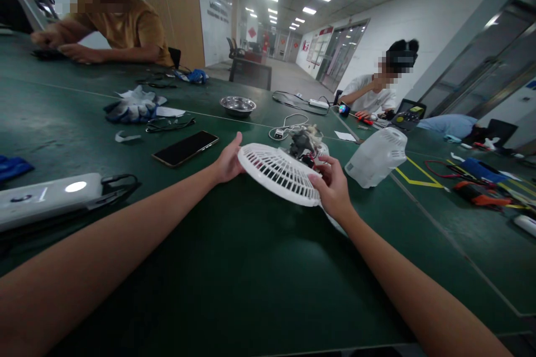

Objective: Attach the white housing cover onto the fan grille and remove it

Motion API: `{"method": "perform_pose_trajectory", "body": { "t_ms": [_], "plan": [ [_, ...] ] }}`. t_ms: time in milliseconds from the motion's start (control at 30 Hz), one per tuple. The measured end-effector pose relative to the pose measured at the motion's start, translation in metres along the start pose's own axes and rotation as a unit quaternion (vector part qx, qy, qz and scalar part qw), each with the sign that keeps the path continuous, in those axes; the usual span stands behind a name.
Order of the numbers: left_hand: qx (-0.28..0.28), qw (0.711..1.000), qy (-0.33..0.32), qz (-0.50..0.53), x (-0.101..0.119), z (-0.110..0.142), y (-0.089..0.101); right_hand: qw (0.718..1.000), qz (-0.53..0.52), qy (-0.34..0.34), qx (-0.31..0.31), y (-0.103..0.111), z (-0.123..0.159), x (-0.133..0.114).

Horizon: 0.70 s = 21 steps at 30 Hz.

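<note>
Grip of 2 hands, left (229, 160) and right (335, 188), holds the white slotted grille (280, 174) by opposite edges, forearms reaching forward

We have one view only, from a camera worn on the head. It faces forward and down, quite near above the two hands (280, 175), over the green table (234, 268), and reaches far along the corridor (285, 70) behind.

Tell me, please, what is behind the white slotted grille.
Past the far edge of the white grille show a dark grey part, red wires and a looped white cable. What its slats and the right hand cover cannot be seen.
</note>
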<state>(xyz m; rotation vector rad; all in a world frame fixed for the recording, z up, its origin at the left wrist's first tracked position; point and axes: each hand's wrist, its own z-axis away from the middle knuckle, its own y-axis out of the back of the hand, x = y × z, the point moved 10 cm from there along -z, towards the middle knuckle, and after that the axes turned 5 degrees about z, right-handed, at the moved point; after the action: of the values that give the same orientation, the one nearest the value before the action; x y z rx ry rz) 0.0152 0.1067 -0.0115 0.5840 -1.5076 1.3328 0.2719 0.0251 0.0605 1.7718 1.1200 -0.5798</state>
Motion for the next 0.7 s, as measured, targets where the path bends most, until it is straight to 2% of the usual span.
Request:
{"method": "perform_pose_trajectory", "body": {
  "t_ms": [67,133,300,400,433,500,600,700],
  "plan": [
    [-0.017,0.997,0.051,0.049,-0.006,0.004,-0.007,0.998,0.051,0.023,-0.012,-0.005,0.002,-0.006],
    [-0.010,0.994,0.080,0.077,-0.009,0.008,-0.009,0.994,0.102,0.041,-0.029,-0.011,0.003,-0.008],
    [0.007,0.990,0.106,0.088,-0.013,0.010,-0.009,0.979,0.168,0.072,-0.086,-0.020,0.000,-0.007],
    [0.022,0.989,0.114,0.090,-0.014,0.008,-0.006,0.977,0.168,0.086,-0.101,-0.017,-0.003,-0.006],
    [0.024,0.989,0.114,0.089,-0.014,0.008,-0.005,0.979,0.160,0.090,-0.085,-0.011,-0.005,-0.006],
    [0.031,0.990,0.111,0.084,-0.014,0.006,-0.003,0.983,0.157,0.093,-0.015,0.008,-0.011,-0.003],
    [0.053,0.991,0.098,0.072,-0.011,0.004,0.000,0.971,0.208,0.078,0.089,0.036,-0.019,0.011],
    [0.084,0.992,0.077,0.056,-0.009,0.003,0.004,0.964,0.244,0.046,0.091,0.044,-0.028,0.035]
  ]
}}
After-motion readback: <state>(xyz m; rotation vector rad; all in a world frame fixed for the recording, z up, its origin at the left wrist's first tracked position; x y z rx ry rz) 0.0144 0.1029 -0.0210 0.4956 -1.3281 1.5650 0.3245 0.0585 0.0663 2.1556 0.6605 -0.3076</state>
